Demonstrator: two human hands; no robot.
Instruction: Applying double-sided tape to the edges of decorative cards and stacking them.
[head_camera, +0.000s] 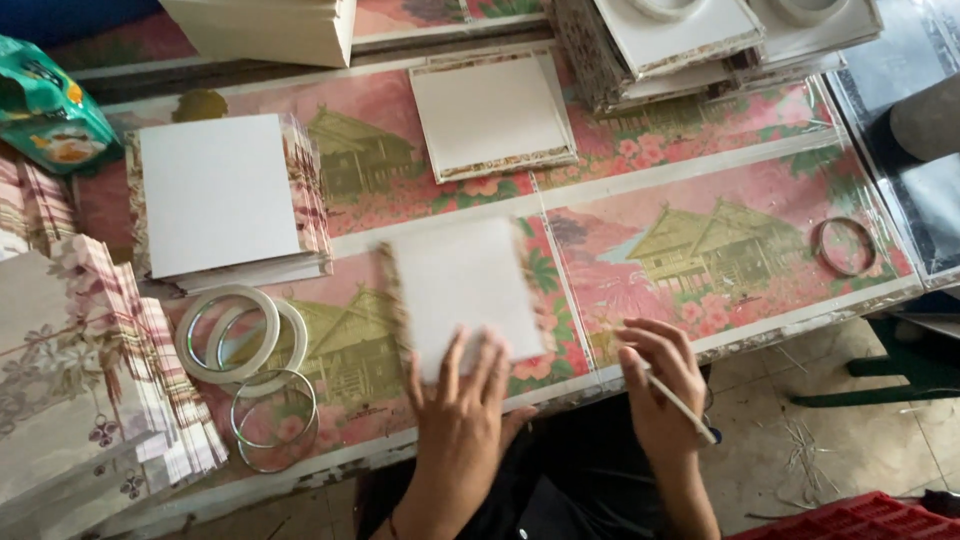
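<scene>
My left hand (462, 412) lies flat with fingers spread on the near edge of a white square card (463, 290) that has a patterned paper border. The card rests on the table with its pink landscape print (700, 250) and looks blurred. My right hand (662, 388) is at the table's front edge, just right of the card, closed around a thin white stick (683, 405) that points down and to the right.
A stack of white cards (222, 200) sits at the left, another card (492, 115) at the back centre, more stacks (700, 40) at the back right. Tape rolls (240, 335) and a clear ring (273, 415) lie left of my hand. A ring (845, 245) lies far right. Patterned papers (80, 370) pile at the left.
</scene>
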